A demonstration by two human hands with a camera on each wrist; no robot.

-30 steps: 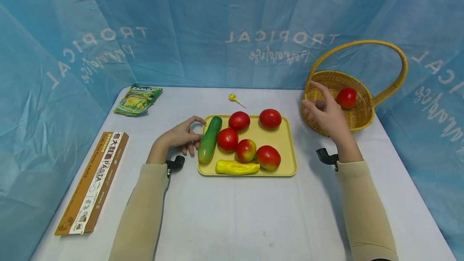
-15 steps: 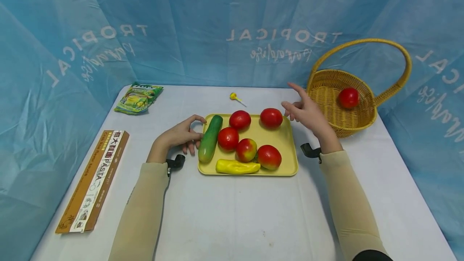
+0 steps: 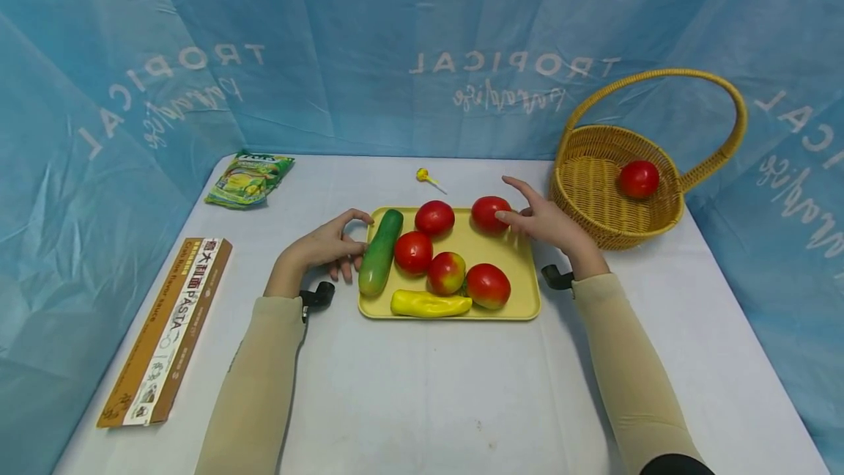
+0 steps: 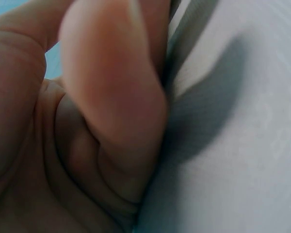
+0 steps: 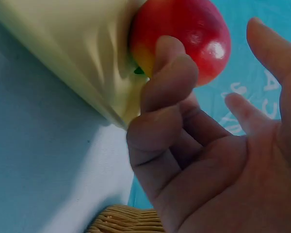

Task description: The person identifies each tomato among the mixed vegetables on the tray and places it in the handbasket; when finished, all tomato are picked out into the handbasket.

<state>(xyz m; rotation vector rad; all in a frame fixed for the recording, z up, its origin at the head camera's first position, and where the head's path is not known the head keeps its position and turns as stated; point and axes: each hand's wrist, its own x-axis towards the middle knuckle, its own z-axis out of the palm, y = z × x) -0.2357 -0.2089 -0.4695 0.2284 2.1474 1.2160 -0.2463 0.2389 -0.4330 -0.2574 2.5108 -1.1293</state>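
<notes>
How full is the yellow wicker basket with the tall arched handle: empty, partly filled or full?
Partly filled: in the head view, one round red fruit sits inside the basket, its woven bottom showing bare alongside.

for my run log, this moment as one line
right hand: by rear-right red fruit on tray; left hand: beside cucumber; basket: one red tomato-like fruit

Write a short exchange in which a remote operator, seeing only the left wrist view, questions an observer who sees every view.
Operator: I see part of the left hand beside a pale surface. Which vegetable is nearest it?
Observer: The green cucumber, lying along the left side of the yellow tray.
Operator: And where is the right hand?
Observer: Close by the red fruit in the tray's far right corner; I can't confirm contact.
</notes>
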